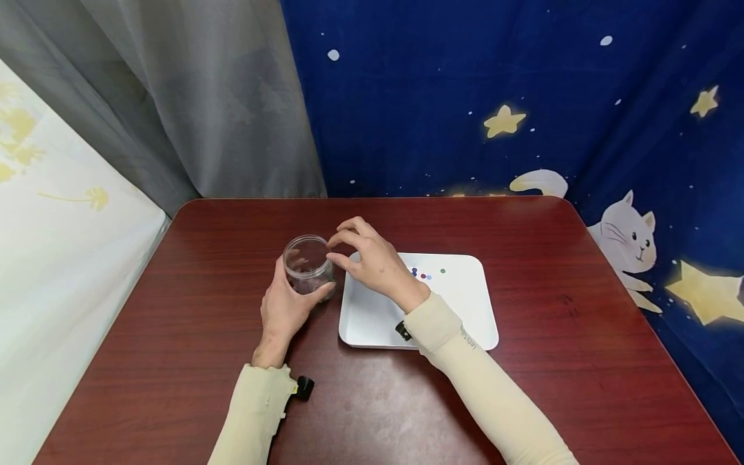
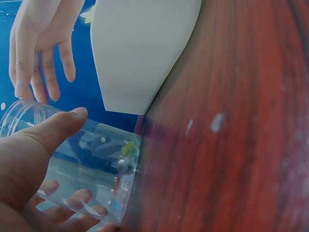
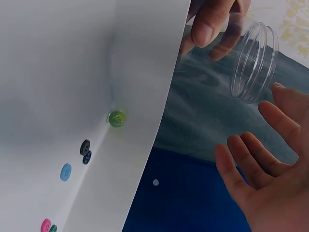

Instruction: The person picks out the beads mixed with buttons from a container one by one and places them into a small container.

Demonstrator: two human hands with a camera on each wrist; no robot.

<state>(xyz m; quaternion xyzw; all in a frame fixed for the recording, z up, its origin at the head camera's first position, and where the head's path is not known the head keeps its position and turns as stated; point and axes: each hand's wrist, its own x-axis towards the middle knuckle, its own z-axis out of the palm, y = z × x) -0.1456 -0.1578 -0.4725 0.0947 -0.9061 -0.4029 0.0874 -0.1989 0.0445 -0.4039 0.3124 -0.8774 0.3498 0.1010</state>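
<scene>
Clear plastic jar [image 1: 308, 265]: open-mouthed, lidless, upright on the dark red table [image 1: 523, 226], touching or just beside the left rim of the white tray [image 1: 465, 310]. A few small buttons [image 2: 126, 154] lie at its bottom.

Left hand [image 1: 285, 307]: thumb and fingers curled round the jar wall, steadying it.

Right hand [image 1: 372, 258]: over the jar mouth, fingers loosely bent; the wrist view shows nothing between them.

Loose buttons [image 3: 85, 151]: dark, blue, pink and green, scattered on the tray; a green marble-like bead [image 3: 116, 118] lies apart from them.

Risks, as judged: the jar is light and could tip if the right hand knocks its rim. A small button could slip from a pinch and roll off the tray.

Clearance: jar well away from all table edges; bare table lies left, front and far right of the tray. A curtain [image 1: 174, 97] and starred backdrop [image 1: 494, 97] close off the far edge.
</scene>
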